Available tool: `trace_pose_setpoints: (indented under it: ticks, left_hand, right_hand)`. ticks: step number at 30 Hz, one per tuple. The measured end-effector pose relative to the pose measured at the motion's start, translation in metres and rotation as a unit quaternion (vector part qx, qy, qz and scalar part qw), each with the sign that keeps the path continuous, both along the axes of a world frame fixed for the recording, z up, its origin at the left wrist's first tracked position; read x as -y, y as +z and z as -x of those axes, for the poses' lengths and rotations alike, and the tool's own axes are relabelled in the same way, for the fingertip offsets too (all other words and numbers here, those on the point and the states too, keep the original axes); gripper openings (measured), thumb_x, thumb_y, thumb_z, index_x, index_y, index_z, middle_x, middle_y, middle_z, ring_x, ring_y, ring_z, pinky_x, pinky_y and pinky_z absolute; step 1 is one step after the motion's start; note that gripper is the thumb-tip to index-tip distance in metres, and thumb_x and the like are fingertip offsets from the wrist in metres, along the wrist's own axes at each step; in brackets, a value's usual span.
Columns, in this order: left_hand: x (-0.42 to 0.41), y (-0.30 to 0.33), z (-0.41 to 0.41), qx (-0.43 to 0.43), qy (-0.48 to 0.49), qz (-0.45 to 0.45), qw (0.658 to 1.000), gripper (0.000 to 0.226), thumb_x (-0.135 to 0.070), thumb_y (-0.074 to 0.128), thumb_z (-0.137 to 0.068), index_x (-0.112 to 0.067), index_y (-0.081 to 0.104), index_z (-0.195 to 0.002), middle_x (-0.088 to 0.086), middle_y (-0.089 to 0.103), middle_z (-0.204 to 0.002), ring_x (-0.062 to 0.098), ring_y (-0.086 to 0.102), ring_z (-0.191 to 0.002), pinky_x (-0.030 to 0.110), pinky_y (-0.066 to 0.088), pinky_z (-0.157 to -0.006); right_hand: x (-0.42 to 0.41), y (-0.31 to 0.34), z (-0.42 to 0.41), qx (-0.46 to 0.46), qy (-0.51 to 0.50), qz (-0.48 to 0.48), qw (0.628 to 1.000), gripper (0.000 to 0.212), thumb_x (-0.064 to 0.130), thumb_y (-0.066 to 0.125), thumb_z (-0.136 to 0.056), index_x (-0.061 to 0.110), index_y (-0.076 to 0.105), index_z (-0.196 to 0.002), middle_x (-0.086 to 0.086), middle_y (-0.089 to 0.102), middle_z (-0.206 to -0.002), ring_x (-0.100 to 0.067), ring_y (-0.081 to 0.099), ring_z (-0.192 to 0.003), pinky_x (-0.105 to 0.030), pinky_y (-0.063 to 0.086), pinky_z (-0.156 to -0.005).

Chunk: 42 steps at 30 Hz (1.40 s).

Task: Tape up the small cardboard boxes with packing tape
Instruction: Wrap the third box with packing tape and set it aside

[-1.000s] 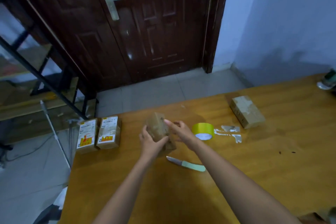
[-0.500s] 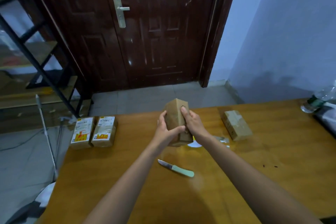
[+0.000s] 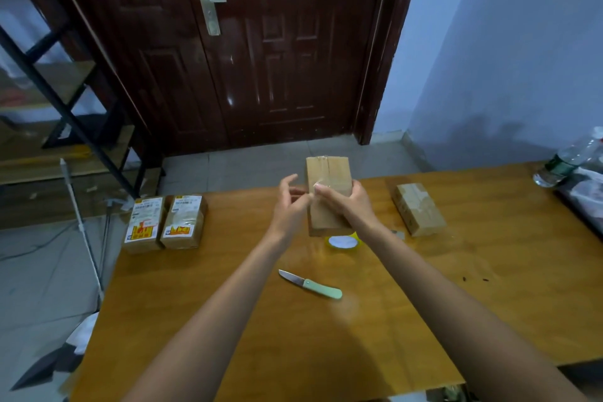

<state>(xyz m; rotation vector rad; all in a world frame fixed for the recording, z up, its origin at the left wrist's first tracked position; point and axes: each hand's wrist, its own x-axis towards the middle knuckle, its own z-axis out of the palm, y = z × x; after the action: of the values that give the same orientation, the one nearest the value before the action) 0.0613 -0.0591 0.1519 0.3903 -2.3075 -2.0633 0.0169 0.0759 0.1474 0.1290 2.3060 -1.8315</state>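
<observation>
A person stands a small cardboard box [image 3: 329, 196] on end above the table [image 3: 489, 271], its long axis upright, clear tape glinting on its near face. The right hand [image 3: 350, 202] grips the box from 3 o'clock, fingers curled round it. The left hand [image 3: 290, 202], at 9 o'clock and just beside the box, has its fingers loosely curled and appears to pinch something at the box's left edge, though whether it is tape cannot be told. The yellow tape roll [image 3: 342, 242] lies at 6 o'clock under the box, the knife [image 3: 311, 284] nearer the person. 2 labelled boxes [image 3: 166, 222] sit at 9 o'clock, another box [image 3: 417, 209] at 3 o'clock.
</observation>
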Motion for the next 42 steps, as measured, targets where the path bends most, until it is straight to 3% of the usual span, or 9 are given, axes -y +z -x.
trace_pose_setpoints:
  ticks: [7, 13, 17, 22, 26, 29, 34, 38, 42]
  left_hand:
    - [-0.018, 0.002, -0.005, 0.006, 0.038, -0.014, 0.999, 0.064, -0.052, 0.050, -0.094, -0.021, 0.030, -0.146, 0.002, 0.051, -0.137, 0.017, 0.053, -0.120, 0.040, 0.046, -0.103]
    - [-0.010, 0.007, -0.011, -0.017, 0.031, 0.012, 0.999, 0.053, -0.043, 0.052, -0.096, -0.020, 0.035, -0.141, 0.000, 0.055, -0.127, 0.016, 0.058, -0.111, 0.033, 0.051, -0.089]
    - [-0.009, 0.010, -0.015, -0.004, 0.031, -0.001, 1.000, 0.042, -0.039, 0.044, -0.101, -0.018, 0.036, -0.136, 0.002, 0.056, -0.122, 0.015, 0.059, -0.104, 0.030, 0.050, -0.080]
    - [-0.010, 0.018, -0.011, 0.044, 0.063, 0.015, 0.997, 0.035, -0.044, 0.046, -0.098, -0.018, 0.035, -0.118, -0.002, 0.056, -0.100, 0.017, 0.058, -0.090, 0.043, 0.052, -0.084]
    - [-0.011, 0.015, -0.016, -0.005, 0.106, 0.087, 0.990, 0.038, -0.051, 0.049, -0.095, -0.018, 0.041, -0.110, -0.012, 0.056, -0.091, 0.011, 0.060, -0.083, 0.040, 0.055, -0.075]
    - [-0.013, 0.014, -0.020, -0.029, 0.110, 0.100, 0.988, 0.030, -0.044, 0.042, -0.100, -0.016, 0.042, -0.109, -0.014, 0.056, -0.088, 0.005, 0.058, -0.079, 0.035, 0.053, -0.070]
    - [-0.016, 0.007, -0.022, -0.020, 0.101, 0.112, 0.988, 0.029, -0.042, 0.032, -0.103, -0.016, 0.043, -0.104, -0.005, 0.059, -0.085, 0.019, 0.061, -0.078, 0.036, 0.051, -0.066]
    - [-0.017, 0.009, -0.024, 0.008, 0.090, 0.119, 0.989, 0.037, -0.039, 0.021, -0.106, -0.014, 0.043, -0.123, -0.009, 0.053, -0.102, 0.001, 0.051, -0.077, 0.004, 0.041, -0.058]
    - [-0.017, 0.004, -0.020, 0.022, 0.089, 0.110, 0.990, 0.042, -0.057, 0.036, -0.098, -0.020, 0.041, -0.117, 0.004, 0.061, -0.106, 0.022, 0.062, -0.093, 0.042, 0.056, -0.080]
  right_hand:
    - [0.014, 0.005, -0.010, -0.085, 0.000, -0.088, 0.992, 0.072, 0.069, 0.065, -0.068, 0.016, 0.058, -0.116, -0.002, 0.066, -0.107, -0.016, 0.064, -0.096, -0.037, 0.056, -0.081]
    - [0.008, 0.011, -0.019, -0.129, -0.007, -0.099, 0.987, 0.043, 0.049, 0.059, -0.091, 0.013, 0.061, -0.115, 0.003, 0.068, -0.100, -0.008, 0.064, -0.085, -0.022, 0.053, -0.069]
    - [0.006, 0.015, -0.024, -0.151, -0.014, -0.106, 0.983, 0.037, 0.044, 0.048, -0.098, 0.015, 0.067, -0.109, 0.005, 0.069, -0.091, -0.007, 0.064, -0.082, -0.030, 0.053, -0.071]
    - [0.013, 0.015, -0.033, -0.155, 0.004, -0.107, 0.982, 0.039, 0.044, 0.037, -0.101, 0.016, 0.063, -0.111, 0.000, 0.067, -0.099, -0.011, 0.062, -0.087, -0.035, 0.053, -0.075]
    - [0.019, 0.018, -0.032, -0.162, 0.008, -0.143, 0.976, 0.071, 0.075, 0.046, -0.082, 0.018, 0.062, -0.122, 0.002, 0.069, -0.111, -0.011, 0.064, -0.099, -0.036, 0.055, -0.084]
    - [0.016, 0.016, -0.035, -0.194, 0.010, -0.135, 0.972, 0.047, 0.054, 0.049, -0.093, 0.016, 0.064, -0.117, 0.003, 0.071, -0.102, -0.008, 0.066, -0.089, -0.035, 0.057, -0.077]
    - [0.013, 0.008, -0.042, -0.199, -0.021, -0.152, 0.968, 0.044, 0.043, 0.040, -0.101, 0.008, 0.067, -0.109, -0.001, 0.071, -0.089, -0.009, 0.064, -0.075, -0.029, 0.052, -0.064]
    - [0.009, 0.005, -0.041, -0.163, -0.042, -0.143, 0.975, 0.051, 0.037, 0.029, -0.104, 0.007, 0.062, -0.079, -0.003, 0.063, -0.070, -0.014, 0.057, -0.063, -0.040, 0.048, -0.060]
    - [0.011, 0.004, -0.040, -0.169, -0.008, -0.146, 0.975, 0.043, 0.056, 0.047, -0.092, 0.020, 0.066, -0.106, 0.003, 0.070, -0.096, -0.010, 0.065, -0.083, -0.032, 0.055, -0.071]
